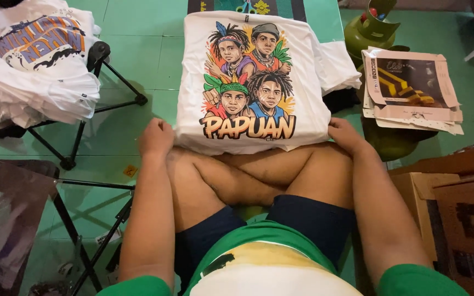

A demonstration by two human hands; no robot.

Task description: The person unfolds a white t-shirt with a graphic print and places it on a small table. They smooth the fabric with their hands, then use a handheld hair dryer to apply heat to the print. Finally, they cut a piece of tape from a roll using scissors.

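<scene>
Folded white printed T-shirt on green floor ahead of crossed legs. Left hand & right hand curled, pinching its near corners. L: shirt pile on folding stool; R: card sheets, cardboard boxes.

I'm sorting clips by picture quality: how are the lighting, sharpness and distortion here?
Head view: even, soft light, no glare on the folded white shirt; left hand and right hand look sharp; wide-angle lens bends the edges, stretching the forearms; the bottom left corner is darker.
</scene>
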